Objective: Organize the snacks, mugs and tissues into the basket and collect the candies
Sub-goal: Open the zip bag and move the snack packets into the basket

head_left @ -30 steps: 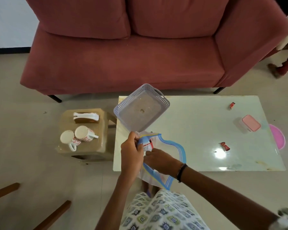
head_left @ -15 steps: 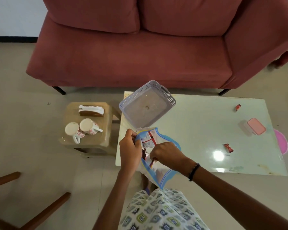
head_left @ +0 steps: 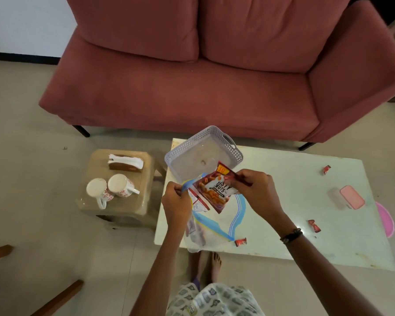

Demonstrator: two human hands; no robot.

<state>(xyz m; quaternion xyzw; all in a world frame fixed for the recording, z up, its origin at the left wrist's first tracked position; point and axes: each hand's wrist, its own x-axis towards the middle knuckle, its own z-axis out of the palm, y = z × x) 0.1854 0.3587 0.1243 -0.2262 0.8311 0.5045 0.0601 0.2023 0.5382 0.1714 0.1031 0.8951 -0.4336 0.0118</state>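
Note:
My left hand (head_left: 176, 201) pinches the mouth of a clear zip bag (head_left: 217, 224) with a blue seal, at the table's near left corner. My right hand (head_left: 255, 190) holds a red packet of nuts (head_left: 216, 190) by its top edge, just above the bag and near the lavender basket (head_left: 233, 150), which holds no goods. Another packet shows inside the bag. Three red candies (head_left: 240, 242) (head_left: 314, 225) (head_left: 326, 169) lie on the white table (head_left: 294, 179). Two white mugs (head_left: 114, 187) and a tissue holder (head_left: 126, 164) sit on a small brown stool (head_left: 144, 201) to the left.
A pink-lidded box (head_left: 351, 197) stands at the table's right side, with a pink round thing (head_left: 385, 218) beyond the edge. A red sofa (head_left: 192, 87) runs behind the table. Wooden legs (head_left: 57, 297) show at the lower left. My bare feet (head_left: 211, 264) are under the table's near edge.
My right hand has drawn the nut packet out of the zip bag and lifted it toward the basket. The left hand keeps its hold on the bag's mouth.

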